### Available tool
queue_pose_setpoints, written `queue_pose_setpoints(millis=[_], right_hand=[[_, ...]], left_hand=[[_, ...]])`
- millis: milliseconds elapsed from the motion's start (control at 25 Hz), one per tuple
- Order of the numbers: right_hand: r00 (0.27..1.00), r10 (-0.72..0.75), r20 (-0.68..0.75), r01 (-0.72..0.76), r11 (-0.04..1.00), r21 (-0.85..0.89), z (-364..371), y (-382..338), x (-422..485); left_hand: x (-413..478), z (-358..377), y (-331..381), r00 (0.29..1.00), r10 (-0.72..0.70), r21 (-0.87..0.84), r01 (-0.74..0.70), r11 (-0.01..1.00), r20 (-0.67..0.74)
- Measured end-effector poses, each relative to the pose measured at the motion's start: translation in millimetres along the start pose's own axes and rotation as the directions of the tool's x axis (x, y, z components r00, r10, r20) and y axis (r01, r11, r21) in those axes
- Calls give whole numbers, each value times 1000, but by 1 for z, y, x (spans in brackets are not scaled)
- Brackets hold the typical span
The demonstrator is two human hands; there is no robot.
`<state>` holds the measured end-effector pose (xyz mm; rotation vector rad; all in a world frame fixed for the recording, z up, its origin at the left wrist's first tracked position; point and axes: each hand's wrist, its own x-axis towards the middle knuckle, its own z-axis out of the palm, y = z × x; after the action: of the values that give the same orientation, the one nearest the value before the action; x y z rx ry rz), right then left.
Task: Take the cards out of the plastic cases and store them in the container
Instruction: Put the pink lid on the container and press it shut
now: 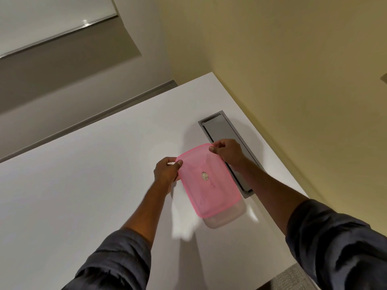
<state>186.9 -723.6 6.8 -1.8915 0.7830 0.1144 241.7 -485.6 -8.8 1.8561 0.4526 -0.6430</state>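
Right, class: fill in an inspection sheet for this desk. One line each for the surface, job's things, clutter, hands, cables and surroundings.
Surface: white table, mostly bare.
Job's things: clear container with pink lid, far end of lid raised; cards and plastic cases not seen.
Clutter: nothing seen.
Hands: left hand and right hand each pinch a far corner of the lid.
Cables: nothing seen; grey hatch set into the table.
Surroundings: yellowish wall, window blind.
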Motion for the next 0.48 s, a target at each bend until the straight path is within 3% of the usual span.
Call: queue_pose_setpoints(millis=[480], right_hand=[[996, 92, 12, -89, 985, -145, 6, -8, 26]], left_hand=[[11, 11, 5, 997, -29, 94, 36, 995, -69]])
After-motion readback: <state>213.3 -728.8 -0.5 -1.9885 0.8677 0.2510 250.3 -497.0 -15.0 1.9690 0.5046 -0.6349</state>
